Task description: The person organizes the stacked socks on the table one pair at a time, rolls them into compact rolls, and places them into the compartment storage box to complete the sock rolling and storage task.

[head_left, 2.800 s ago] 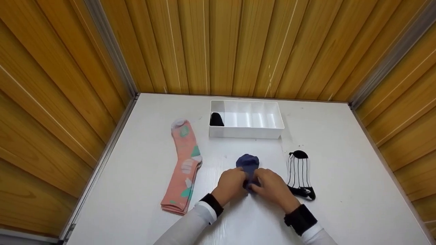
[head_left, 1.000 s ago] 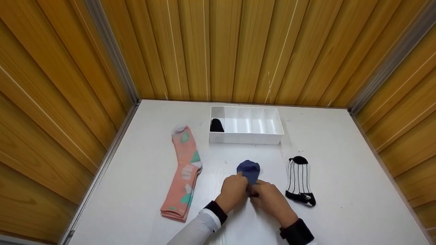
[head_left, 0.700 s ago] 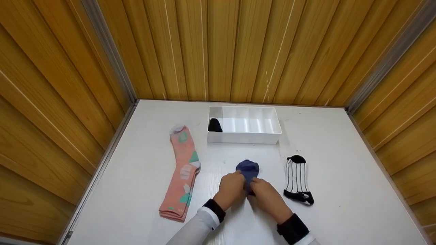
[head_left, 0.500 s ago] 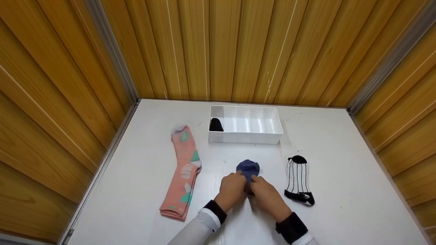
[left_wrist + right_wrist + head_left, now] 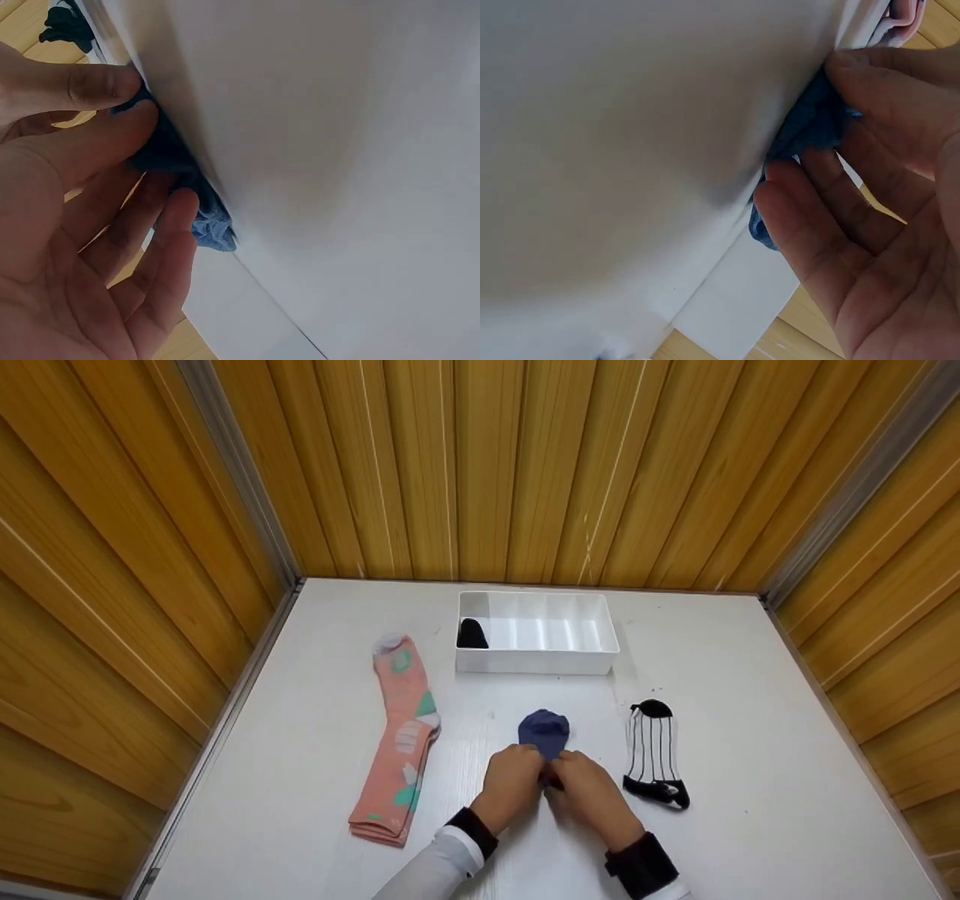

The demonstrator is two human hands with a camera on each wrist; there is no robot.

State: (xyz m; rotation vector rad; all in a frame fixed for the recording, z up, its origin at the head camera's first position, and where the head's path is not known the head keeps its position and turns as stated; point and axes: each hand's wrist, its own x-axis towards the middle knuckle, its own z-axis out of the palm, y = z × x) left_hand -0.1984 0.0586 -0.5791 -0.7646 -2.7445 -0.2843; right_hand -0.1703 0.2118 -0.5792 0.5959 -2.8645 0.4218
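Blue sock [image 5: 544, 733]: wrist views show palm sides, head view only backs. Left hand [image 5: 512, 778] and right hand [image 5: 592, 791] pinch its near part; rounded end lies beyond, on white table [image 5: 300, 780].

The table [image 5: 750, 727] has a white top with faint grain. Near its 12 o'clock edge sits a white box [image 5: 536, 662]. The blue sock [image 5: 544, 730] lies around the middle. From it, the pink socks [image 5: 396, 742] lie flat at 9 o'clock, cuffs towards 7, and the striped sock [image 5: 653, 754] at 3, dark specks [image 5: 656, 689] just beyond its 12 o'clock end.
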